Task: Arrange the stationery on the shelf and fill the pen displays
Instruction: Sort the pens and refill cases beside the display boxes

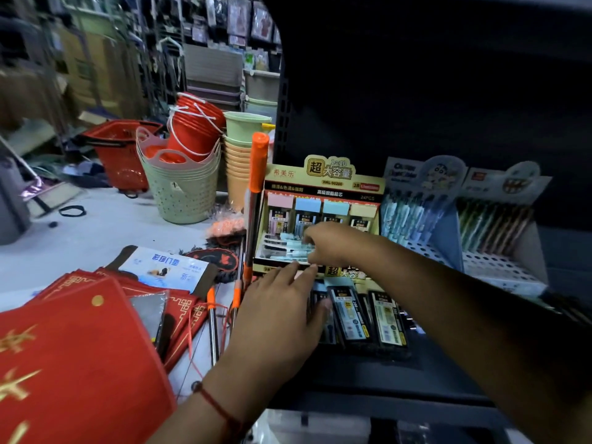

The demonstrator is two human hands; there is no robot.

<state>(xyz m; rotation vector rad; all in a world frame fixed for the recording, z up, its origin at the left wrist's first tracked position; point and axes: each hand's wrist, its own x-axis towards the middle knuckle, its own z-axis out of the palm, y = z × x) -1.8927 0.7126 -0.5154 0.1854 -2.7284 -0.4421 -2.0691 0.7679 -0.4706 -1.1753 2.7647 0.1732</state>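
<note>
A yellow display box of pencil-lead cases (323, 193) stands on the dark shelf (368, 373). My right hand (330, 243) reaches into its lower tray, fingers curled on a pale blue lead case (296, 251). My left hand (282, 315) lies flat with straight fingers against the box's front edge, over loose black lead cases (368, 318) lying on the shelf. Two pen displays stand to the right: a blue one (416, 203) and a white one (499, 225), both with pens in them.
An orange-handled mop pole (256, 200) leans against the box's left side. Red door mats (80, 347) lie on the floor at left. Stacked baskets (179, 190), red buckets (195, 129) and cups (240, 161) stand behind.
</note>
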